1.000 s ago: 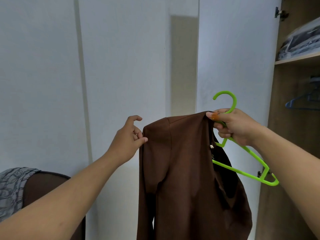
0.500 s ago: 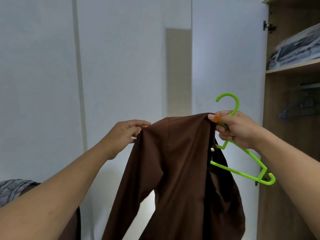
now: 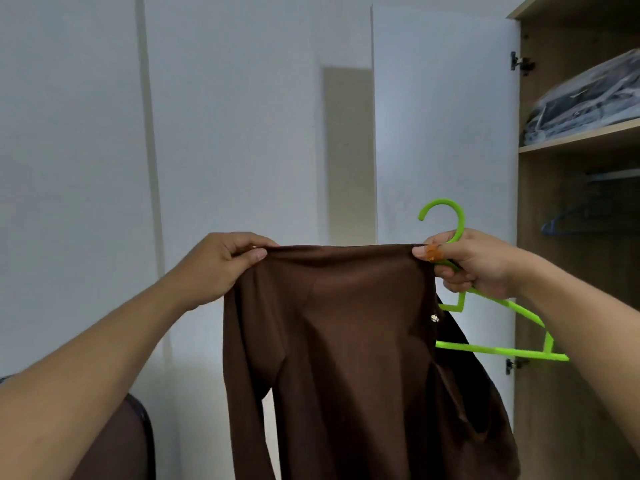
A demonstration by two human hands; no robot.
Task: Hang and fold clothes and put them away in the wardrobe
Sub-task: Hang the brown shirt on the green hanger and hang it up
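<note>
Brown long-sleeved fabric garment is being held taut before the open wooden wardrobe, pinched by left hand and right hand, which also grips the green plastic hanger; threading the hanger likely follows.

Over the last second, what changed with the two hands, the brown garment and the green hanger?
The left hand, which was only touching the shoulder of the brown garment with loosely curled fingers, has taken hold of its top edge and pulled it out to the left, so the edge now runs taut between both hands. The right hand still grips the garment's other corner together with the green hanger.
</note>
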